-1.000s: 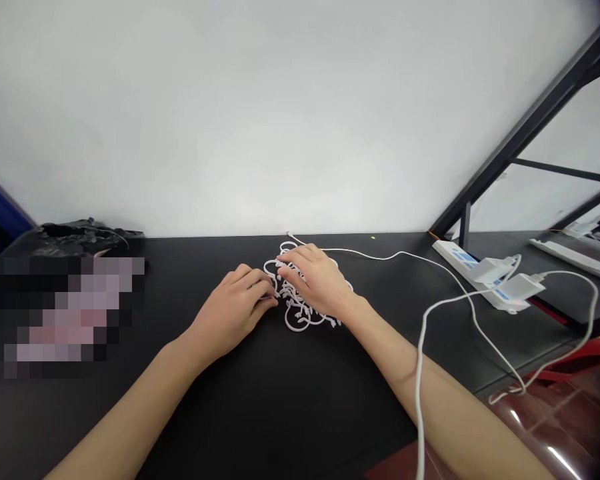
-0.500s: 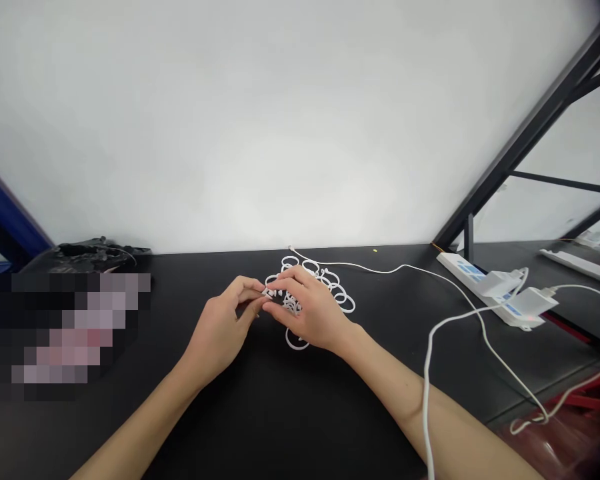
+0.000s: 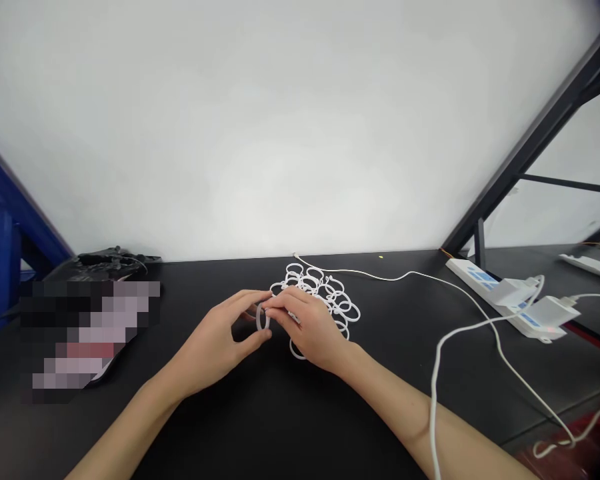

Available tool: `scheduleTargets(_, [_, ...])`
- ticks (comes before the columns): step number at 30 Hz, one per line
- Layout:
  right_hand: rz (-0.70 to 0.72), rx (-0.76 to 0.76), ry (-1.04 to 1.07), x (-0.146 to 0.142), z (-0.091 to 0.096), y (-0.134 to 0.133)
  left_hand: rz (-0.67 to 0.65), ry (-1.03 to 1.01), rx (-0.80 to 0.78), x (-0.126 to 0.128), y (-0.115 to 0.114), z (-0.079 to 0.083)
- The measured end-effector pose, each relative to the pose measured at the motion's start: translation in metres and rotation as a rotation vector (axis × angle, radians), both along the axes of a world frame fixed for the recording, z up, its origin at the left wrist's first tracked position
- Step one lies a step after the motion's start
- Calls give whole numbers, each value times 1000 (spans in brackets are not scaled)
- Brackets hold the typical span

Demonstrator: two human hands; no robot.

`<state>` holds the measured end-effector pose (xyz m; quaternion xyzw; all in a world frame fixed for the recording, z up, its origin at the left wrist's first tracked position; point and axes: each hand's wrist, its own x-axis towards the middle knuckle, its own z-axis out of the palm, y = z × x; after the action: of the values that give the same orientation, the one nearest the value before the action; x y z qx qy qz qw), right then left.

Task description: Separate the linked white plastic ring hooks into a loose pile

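White and slim, one ring (image 3: 259, 320) is pinched by the right hand (image 3: 313, 327), the left hand (image 3: 215, 343) curled round it, its hold unclear: an apparent adjustment calling for steadiness.

- Ring (image 3: 259, 319) between my left hand (image 3: 215, 340) and right hand (image 3: 315, 327): whitish, a shade greyer than the heap.
- Ring heap (image 3: 310, 286) beside my right: plain white.
- Tabletop (image 3: 280, 413) under my wrists: solid black.
- Wall (image 3: 280, 133) facing me: unpatterned, pale grey-white.
- Power strip (image 3: 457, 269): white, blue patches.
- Adapters (image 3: 510, 292) and cables (image 3: 434, 393): white.
- Frame to my left (image 3: 20, 190): deep blue; bar to my right (image 3: 530, 153): near-black.
- Crumpled sheeting (image 3: 113, 260): black.
- Speck (image 3: 381, 257): yellow.
- Pixelated patch (image 3: 105, 330): pinkish-grey blocks, some redder.
- Floor (image 3: 595, 447): dark red.
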<state>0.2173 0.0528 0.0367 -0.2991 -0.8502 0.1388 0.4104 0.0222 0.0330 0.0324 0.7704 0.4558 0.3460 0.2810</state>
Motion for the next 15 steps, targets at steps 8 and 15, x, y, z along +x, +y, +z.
scheduleTargets(8, [0,-90,72,0,2,-2,42,45,60,6,-3,4])
scheduleTargets(15, [-71,-238,122,-3,8,-5,79,67,53,10,-7,1])
